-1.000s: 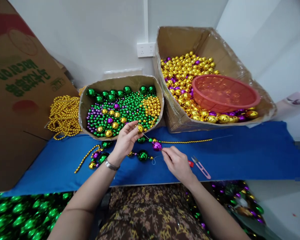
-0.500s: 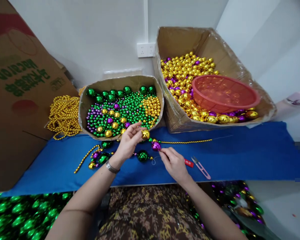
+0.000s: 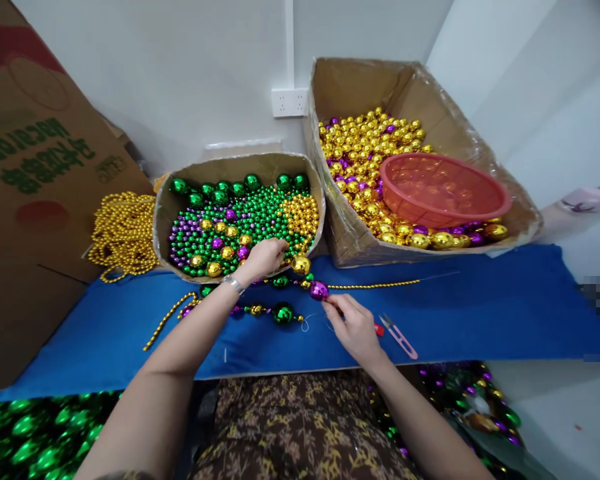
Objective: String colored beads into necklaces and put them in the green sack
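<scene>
My left hand [image 3: 266,259] reaches over the front of the small cardboard box [image 3: 157,230], fingers curled down at the small gold beads [image 3: 300,217]. Whatever its fingertips pinch is too small to make out. In my right hand [image 3: 353,327], the thumb and fingers close on the lower edge of a shiny purple bead [image 3: 319,290]. A large gold bead [image 3: 301,265] and a small green bead sit just above it. Below my left hand lies a strand with a big green bead [image 3: 283,313] and a thin thread loop [image 3: 305,325] at its end.
A larger box [image 3: 360,250] of gold and purple balls holds a red plastic basket [image 3: 445,213]. Pink thread snips [image 3: 399,337] lie on the blue cloth [image 3: 490,307]. Gold bead strings [image 3: 123,230] pile at left, beside a tall carton [image 3: 45,220]. Green balls [image 3: 40,433] are below the table.
My left hand has moved from the large gold bead into the small beads in the box. My right hand keeps its hold on the purple bead, slightly further right.
</scene>
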`<state>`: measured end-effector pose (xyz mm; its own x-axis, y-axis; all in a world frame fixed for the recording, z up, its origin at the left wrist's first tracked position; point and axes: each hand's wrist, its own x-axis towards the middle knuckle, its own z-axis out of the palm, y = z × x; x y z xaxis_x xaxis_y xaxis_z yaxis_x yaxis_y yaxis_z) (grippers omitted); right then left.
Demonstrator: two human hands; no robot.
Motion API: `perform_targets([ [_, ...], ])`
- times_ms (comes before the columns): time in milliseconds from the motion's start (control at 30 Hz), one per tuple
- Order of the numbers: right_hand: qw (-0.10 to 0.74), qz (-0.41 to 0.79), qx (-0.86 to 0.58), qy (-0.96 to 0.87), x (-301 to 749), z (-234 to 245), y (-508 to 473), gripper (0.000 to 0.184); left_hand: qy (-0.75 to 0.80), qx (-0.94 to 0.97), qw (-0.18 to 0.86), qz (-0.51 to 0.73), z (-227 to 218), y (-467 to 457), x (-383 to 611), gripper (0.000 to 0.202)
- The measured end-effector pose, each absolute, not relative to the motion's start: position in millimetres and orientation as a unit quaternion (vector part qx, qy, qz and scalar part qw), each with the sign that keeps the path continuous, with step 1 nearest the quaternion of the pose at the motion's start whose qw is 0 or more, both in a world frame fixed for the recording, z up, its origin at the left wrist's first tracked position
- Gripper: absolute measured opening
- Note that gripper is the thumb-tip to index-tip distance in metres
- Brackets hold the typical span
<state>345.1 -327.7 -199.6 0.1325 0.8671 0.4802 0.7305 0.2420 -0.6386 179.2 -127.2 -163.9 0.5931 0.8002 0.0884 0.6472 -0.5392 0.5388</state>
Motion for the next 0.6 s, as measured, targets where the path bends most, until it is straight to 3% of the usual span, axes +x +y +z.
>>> perform_targets([
  [133, 0.431, 0.075, -0.612, -0.659, 345.6, -202.3, -328.7, 0.016, 0.39, 0.626, 0.578, 0.35, -153.4, -145.3, 172.1, 0.021],
  [200, 0.43, 0.076, -0.611, -0.66, 344.5, -203.2, -328.7, 0.016, 0.352, 0.5, 0.691, 0.385, -148.7, -157.5, 168.0, 0.024],
  [367, 0.423, 0.075, -0.611, -0.665, 341.2, -202.3, -328.9, 0.017, 0.334, 0.428, 0.743, 0.391, -144.4, -178.2, 165.1, 0.025],
  [600, 0.416, 0.068, -0.614, -0.668, 340.8, -197.6, -329.5, 0.019, 0.347, 0.439, 0.719, 0.412, -148.2, -181.9, 167.0, 0.029],
])
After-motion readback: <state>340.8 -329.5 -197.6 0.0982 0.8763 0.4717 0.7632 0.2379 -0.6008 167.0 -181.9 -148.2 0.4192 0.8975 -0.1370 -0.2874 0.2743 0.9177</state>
